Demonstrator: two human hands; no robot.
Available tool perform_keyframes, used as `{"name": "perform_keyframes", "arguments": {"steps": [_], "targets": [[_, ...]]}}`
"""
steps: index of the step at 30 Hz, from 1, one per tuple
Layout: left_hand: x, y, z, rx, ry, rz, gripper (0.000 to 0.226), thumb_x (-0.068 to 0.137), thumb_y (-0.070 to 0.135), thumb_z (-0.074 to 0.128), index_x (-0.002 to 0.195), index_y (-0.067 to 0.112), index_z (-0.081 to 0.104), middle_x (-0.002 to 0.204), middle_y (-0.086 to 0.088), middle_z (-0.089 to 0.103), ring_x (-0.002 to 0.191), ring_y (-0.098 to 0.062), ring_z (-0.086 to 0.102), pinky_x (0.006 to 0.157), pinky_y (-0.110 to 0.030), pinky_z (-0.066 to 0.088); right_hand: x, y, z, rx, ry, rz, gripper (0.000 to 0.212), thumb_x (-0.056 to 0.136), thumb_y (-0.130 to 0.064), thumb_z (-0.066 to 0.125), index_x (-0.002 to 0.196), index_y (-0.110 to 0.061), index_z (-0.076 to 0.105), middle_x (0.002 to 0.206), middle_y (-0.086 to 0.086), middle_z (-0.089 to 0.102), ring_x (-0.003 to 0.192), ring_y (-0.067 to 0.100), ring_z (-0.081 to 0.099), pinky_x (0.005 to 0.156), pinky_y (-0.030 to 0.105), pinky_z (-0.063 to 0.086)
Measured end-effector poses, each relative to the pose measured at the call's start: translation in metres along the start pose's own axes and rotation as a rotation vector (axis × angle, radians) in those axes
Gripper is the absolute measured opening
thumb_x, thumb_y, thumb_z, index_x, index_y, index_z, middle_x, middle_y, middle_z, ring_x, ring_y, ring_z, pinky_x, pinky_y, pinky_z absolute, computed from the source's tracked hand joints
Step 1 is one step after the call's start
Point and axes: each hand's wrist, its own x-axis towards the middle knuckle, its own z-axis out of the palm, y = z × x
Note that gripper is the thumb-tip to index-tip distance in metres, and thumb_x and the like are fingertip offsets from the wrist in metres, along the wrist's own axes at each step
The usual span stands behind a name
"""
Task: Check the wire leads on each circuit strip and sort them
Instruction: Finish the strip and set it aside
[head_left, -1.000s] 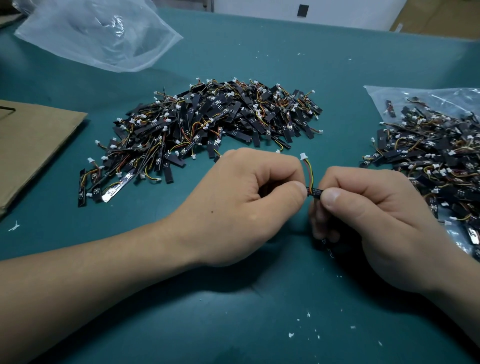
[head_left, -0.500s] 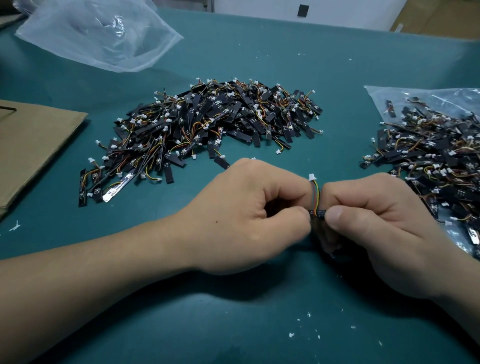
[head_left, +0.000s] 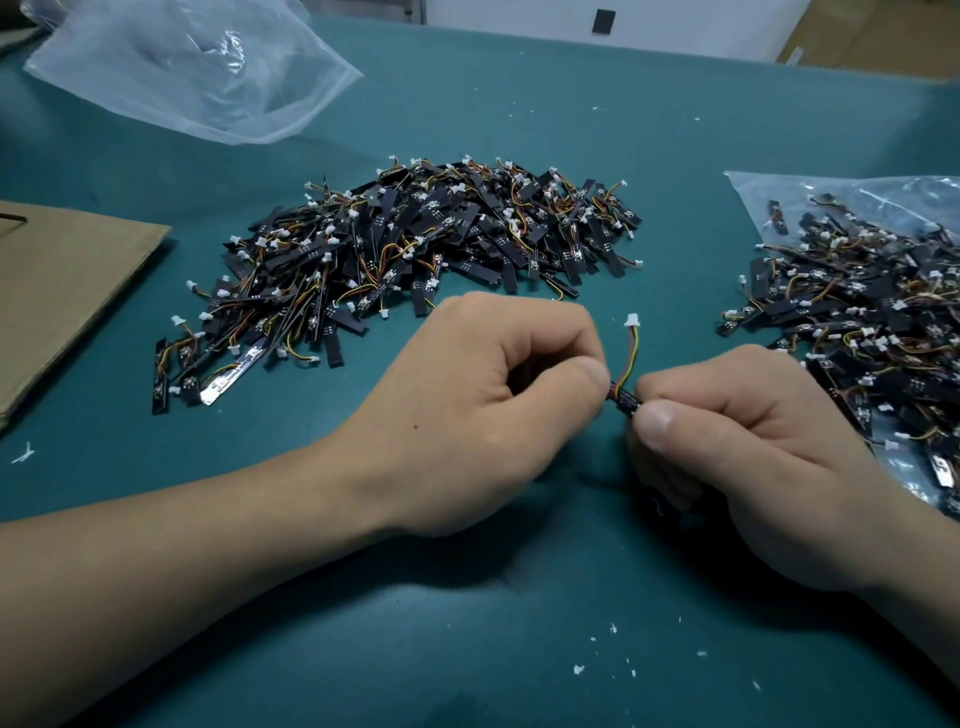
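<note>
Teal mat is noted under everything. One circuit strip is held just right of frame centre, between both hands and clear of the mat.

The right hand is curled, with the strip's black body pinched between thumb and forefinger. Most of the strip is hidden inside the fist. The left hand is curled likewise, with thumb and forefinger pinched at the end where the wire leads join.

The leads are left free and stand upward, white connector on top. This is judged to let the joint be flexed and viewed from above.

A loose pile lies at upper centre, near the left knuckles but apart from them. A bagged pile at the right edge lies just beside the right hand, so little room is left there. Open mat is available across the lower frame, with only white crumbs on it. Cardboard at the left edge and a clear bag at upper left are well apart from the hands. Which heap is the checked one cannot be told.
</note>
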Motion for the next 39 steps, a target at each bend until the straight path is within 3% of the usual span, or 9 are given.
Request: {"name": "perform_keyframes", "arguments": {"steps": [3,5,7,10,14,19,26,33,39], "targets": [[-0.001,0.000,0.001,0.124,0.164,0.012,0.027,0.092,0.021,0.055,0.116,0.016,0.067,0.093,0.008,0.064,0.088,-0.013,0.058,0.080,-0.023,0.043,0.000,0.001,0.002,0.075,0.163,-0.020,0.042,0.099,-0.031,0.048,0.058,-0.018,0.048,0.050,-0.001,0.044,0.044,0.020,0.039,0.047,0.026,0.031],[0.001,-0.003,0.002,0.225,0.210,-0.035,0.039,0.090,0.026,0.056,0.128,0.022,0.060,0.114,0.013,0.062,0.108,-0.006,0.054,0.097,-0.025,0.041,0.002,0.001,0.003,0.171,0.391,-0.028,0.036,0.105,-0.027,0.047,0.071,-0.021,0.057,0.054,0.001,0.048,0.044,0.018,0.039,0.044,0.022,0.030],[0.001,-0.006,0.003,0.302,0.135,-0.113,0.048,0.088,0.033,0.054,0.136,0.027,0.054,0.132,0.017,0.055,0.125,-0.003,0.045,0.110,-0.025,0.034,0.006,0.002,0.002,0.292,0.535,0.025,0.025,0.106,-0.020,0.045,0.093,-0.023,0.066,0.056,-0.002,0.052,0.043,0.011,0.038,0.041,0.017,0.031],[0.000,-0.010,0.006,0.448,-0.001,-0.142,0.058,0.087,0.042,0.051,0.143,0.030,0.045,0.147,0.019,0.044,0.139,-0.003,0.035,0.118,-0.031,0.031,0.008,0.006,-0.001,0.291,0.481,0.111,0.020,0.098,-0.017,0.052,0.104,-0.020,0.071,0.054,-0.002,0.054,0.043,0.006,0.040,0.042,0.013,0.033],[0.000,-0.013,0.007,0.407,0.014,-0.094,0.055,0.087,0.030,0.052,0.142,0.028,0.046,0.143,0.017,0.049,0.134,0.000,0.043,0.112,-0.028,0.040,0.003,0.006,0.004,0.002,0.301,0.085,0.016,0.095,-0.019,0.060,0.091,-0.022,0.075,0.055,0.002,0.060,0.043,0.005,0.045,0.048,0.011,0.035],[0.003,-0.018,0.007,0.195,0.053,-0.035,0.062,0.082,-0.010,0.050,0.136,0.021,0.054,0.132,0.012,0.055,0.124,-0.009,0.054,0.097,-0.024,0.053,0.002,0.007,0.005,-0.170,0.370,0.070,0.008,0.092,-0.023,0.065,0.092,-0.027,0.072,0.068,-0.001,0.064,0.054,0.015,0.051,0.053,0.021,0.041],[0.005,-0.024,0.007,0.029,0.074,-0.028,0.057,0.084,-0.013,0.058,0.127,0.024,0.058,0.127,0.014,0.058,0.113,-0.012,0.063,0.086,-0.023,0.060,0.004,0.005,0.009,-0.500,0.173,0.117,0.025,0.085,-0.047,0.066,0.107,-0.036,0.072,0.083,-0.015,0.061,0.077,0.010,0.060,0.071,0.043,0.053],[0.005,-0.024,0.003,-0.009,0.052,-0.024,0.053,0.082,-0.016,0.061,0.114,0.026,0.067,0.133,0.013,0.059,0.122,-0.010,0.062,0.086,-0.023,0.060,0.004,0.003,0.009,-0.520,0.166,0.097,0.014,0.083,-0.045,0.069,0.087,-0.032,0.073,0.073,-0.017,0.061,0.072,0.007,0.060,0.066,0.041,0.052],[0.007,-0.022,0.001,-0.085,0.022,-0.057,0.048,0.083,-0.016,0.064,0.109,0.024,0.070,0.134,0.012,0.060,0.118,-0.009,0.066,0.087,-0.029,0.062,0.005,0.003,0.011,-0.539,0.186,0.110,0.014,0.085,-0.048,0.065,0.085,-0.034,0.067,0.072,-0.016,0.061,0.071,0.008,0.059,0.064,0.042,0.052]]}}
